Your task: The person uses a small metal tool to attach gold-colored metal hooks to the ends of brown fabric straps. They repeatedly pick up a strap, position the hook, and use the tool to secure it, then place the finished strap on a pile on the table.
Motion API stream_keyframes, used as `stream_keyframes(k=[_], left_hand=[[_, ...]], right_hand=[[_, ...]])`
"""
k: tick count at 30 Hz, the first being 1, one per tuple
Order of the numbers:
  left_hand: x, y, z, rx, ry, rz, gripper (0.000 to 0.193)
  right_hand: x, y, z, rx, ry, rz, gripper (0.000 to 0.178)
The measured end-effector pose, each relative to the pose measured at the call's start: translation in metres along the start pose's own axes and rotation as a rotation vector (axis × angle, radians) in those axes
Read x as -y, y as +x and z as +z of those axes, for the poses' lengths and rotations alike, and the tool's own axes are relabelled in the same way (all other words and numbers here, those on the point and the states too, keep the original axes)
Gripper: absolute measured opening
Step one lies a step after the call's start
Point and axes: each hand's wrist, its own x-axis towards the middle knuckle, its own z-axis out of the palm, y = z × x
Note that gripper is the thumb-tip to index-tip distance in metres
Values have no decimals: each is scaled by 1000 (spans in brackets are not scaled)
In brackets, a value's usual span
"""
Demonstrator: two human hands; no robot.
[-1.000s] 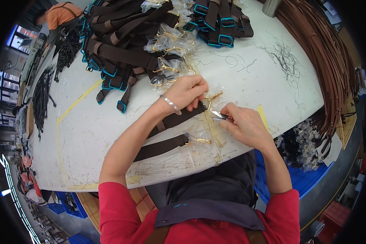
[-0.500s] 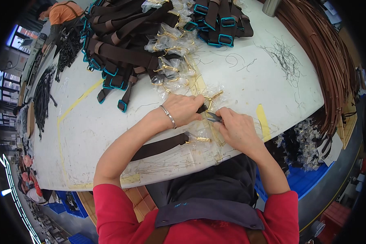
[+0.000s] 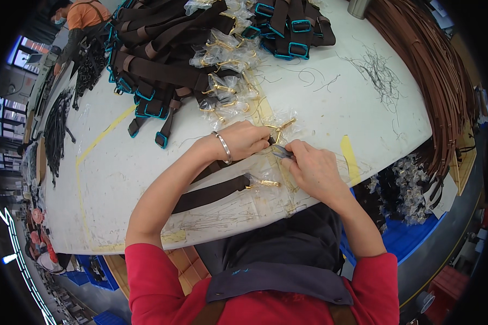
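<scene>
While strap (image 3: 208, 170), likely limp, was aptly pinched near gold hook (image 3: 278, 129), mid-frame, by left hand (image 3: 243, 140), snips (image 3: 281, 151) were clasped by right hand (image 3: 315, 167).

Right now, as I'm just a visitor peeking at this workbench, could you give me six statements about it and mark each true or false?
1. The right hand holds a small metal tool. True.
2. Jewellery is worn on the right wrist. False: the silver bracelet is on the left wrist.
3. The left hand holds a dark strap. True.
4. A pile of straps lies toward the far side of the white table. True.
5. That pile has only red trim. False: it has blue-edged buckles.
6. No thread is on the table. False: loose threads lie toward its far right.
</scene>
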Motion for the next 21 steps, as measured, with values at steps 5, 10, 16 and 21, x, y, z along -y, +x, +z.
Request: stream_keyframes(k=[5, 10, 16, 21], left_hand=[[-13, 3, -14, 163, -291, -297, 18], [-9, 1, -13, 123, -254, -202, 18], [-3, 0, -9, 53, -197, -116, 18], [-2, 0, -5, 0, -148, -99, 18]], right_hand=[[6, 5, 6, -65, -121, -25, 16], [6, 6, 8, -59, -152, -46, 12], [9, 7, 7, -50, -163, -53, 11], [10, 7, 10, -55, -176, -33, 11]])
